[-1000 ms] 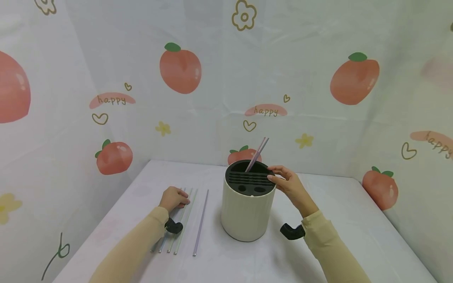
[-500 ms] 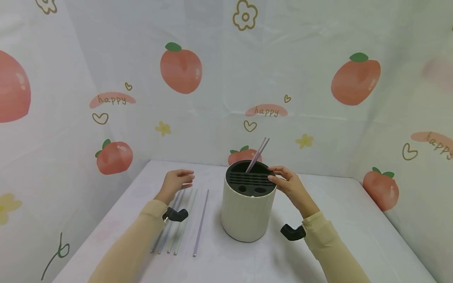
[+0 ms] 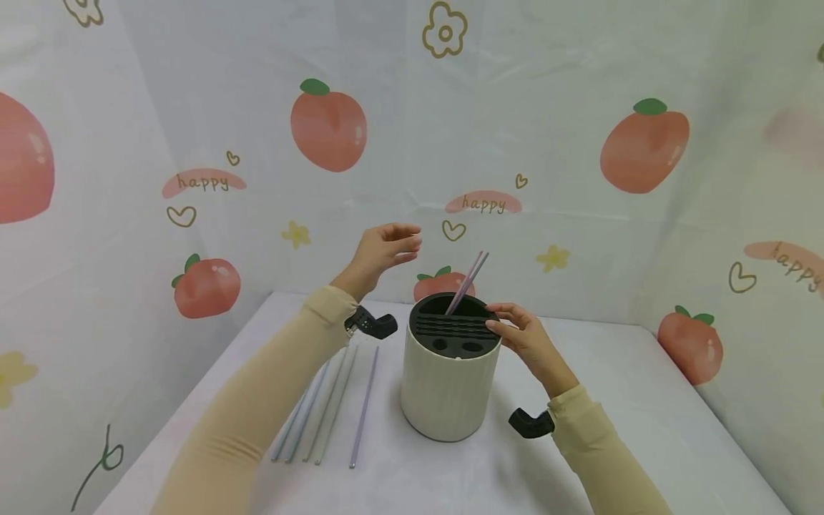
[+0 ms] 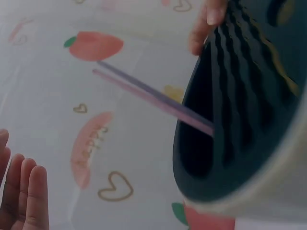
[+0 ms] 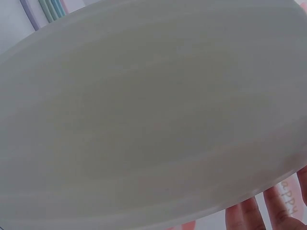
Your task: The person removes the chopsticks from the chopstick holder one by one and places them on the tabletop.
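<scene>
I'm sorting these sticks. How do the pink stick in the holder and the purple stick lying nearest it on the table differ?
The pink stick leans up out of the holder; the purple stick lies flat on the table. The pink stick's lower end is hidden inside the holder, while the purple stick shows from end to end. Both are thin and straight.

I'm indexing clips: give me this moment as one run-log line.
left hand: midair, nothing visibly held | right hand: touching holder | two sticks: leaning in holder | five sticks: lying on table
</scene>
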The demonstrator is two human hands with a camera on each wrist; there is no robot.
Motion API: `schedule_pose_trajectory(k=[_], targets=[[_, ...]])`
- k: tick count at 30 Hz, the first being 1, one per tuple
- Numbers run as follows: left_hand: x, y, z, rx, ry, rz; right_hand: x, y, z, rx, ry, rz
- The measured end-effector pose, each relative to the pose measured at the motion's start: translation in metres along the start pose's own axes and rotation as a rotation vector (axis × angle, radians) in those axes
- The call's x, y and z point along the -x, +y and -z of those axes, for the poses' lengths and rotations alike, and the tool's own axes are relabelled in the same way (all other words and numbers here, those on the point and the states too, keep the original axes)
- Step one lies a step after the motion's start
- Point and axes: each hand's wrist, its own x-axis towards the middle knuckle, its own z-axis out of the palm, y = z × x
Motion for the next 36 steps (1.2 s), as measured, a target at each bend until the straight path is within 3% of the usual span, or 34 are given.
schedule_pose_trajectory(k=[6,11,23,31,36], targets=[[-0.013,-0.002,-0.031,-0.050,-0.081,0.010,0.000,0.001,-0.001,-0.016,-0.013,0.012],[-0.015,-0.010,-0.047,-0.124,-0.123,0.045,-0.001,0.001,-0.001,0.003,-0.009,0.009],[-0.018,-0.019,-0.063,-0.260,-0.248,0.096,0.000,0.000,0.002,0.014,0.004,-0.003],[-0.018,-0.016,-0.070,-0.364,-0.266,0.141,0.000,0.001,0.002,-0.012,-0.012,0.014],[-0.016,-0.015,-0.071,-0.384,-0.277,0.130,-0.001,0.002,0.002,-0.012,-0.017,0.017]])
